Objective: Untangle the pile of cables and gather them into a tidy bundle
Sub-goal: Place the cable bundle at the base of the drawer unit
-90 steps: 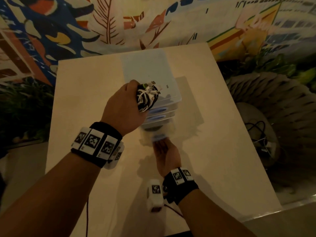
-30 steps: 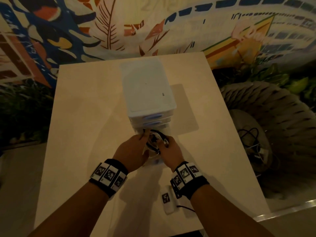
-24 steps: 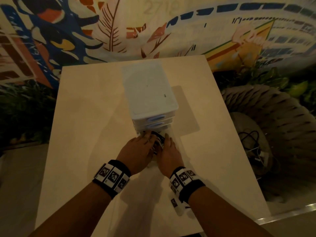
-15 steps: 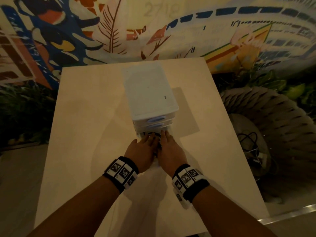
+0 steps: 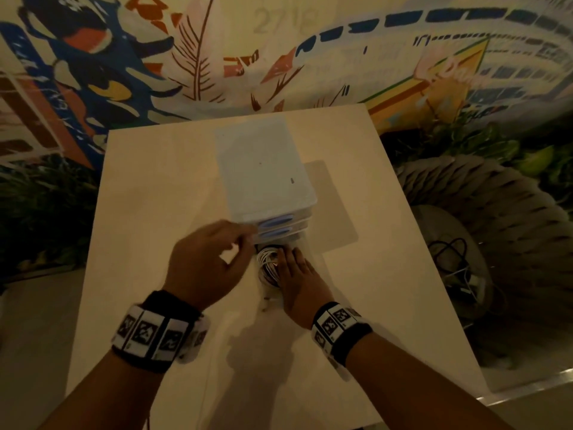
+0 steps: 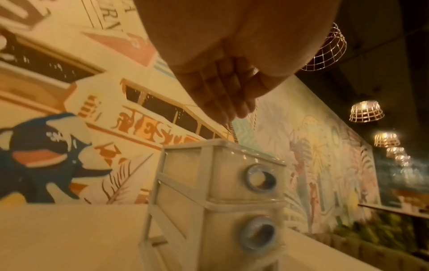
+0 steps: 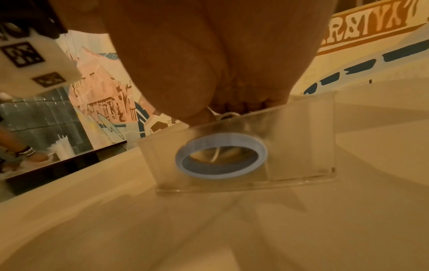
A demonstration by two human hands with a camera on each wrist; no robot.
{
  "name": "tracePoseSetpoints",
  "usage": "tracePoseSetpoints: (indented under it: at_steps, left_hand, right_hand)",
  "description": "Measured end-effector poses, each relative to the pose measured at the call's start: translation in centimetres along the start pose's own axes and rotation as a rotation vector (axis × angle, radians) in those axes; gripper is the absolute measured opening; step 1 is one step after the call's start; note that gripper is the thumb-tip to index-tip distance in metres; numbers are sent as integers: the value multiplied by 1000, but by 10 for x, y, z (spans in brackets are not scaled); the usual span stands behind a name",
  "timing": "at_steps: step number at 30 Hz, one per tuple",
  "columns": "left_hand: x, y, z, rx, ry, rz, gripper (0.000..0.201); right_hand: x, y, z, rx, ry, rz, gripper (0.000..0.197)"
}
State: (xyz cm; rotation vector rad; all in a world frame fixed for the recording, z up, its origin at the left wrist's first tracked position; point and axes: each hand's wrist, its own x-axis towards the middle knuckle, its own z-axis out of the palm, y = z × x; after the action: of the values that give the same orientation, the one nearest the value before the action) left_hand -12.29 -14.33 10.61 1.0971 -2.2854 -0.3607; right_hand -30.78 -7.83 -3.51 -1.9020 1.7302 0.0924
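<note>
A café or restaurant, by the look of it; a bright painted mural covers the whole wall; woven wire pendant lamps hang in a row from a dark ceiling; green plants edge a pale surface; another table holds white cups.

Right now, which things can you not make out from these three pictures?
- Head view: the right hand covers part of the cable bundle in the open bottom drawer; cable count unclear.
- Right wrist view: the palm hides the fingertips, so their grip is uncertain.
- Left wrist view: the left hand is blurred; whether it touches the drawer unit is unclear.
- Basket contents too dark.
</note>
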Motion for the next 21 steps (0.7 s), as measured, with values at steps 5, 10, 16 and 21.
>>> tracePoseSetpoints:
  at_steps: [5,10,16,21]
  left_hand:
    - [24,-28,10,80,-36,-161,47]
    - [34,-34,29,-91,-269,-448,75]
    - [37,-26,34,-303,-215,-621,75]
    - [36,-37,36,-371,-193,-631,77]
  right_hand:
    - [1,1,-6,-4,-12,-4,67]
    - [0,-6,-13,-122,46,-116,71]
    - [9,-16,-8,-133,-37,-153,65]
    - [10,-12,-7,-154,-12,-160,66]
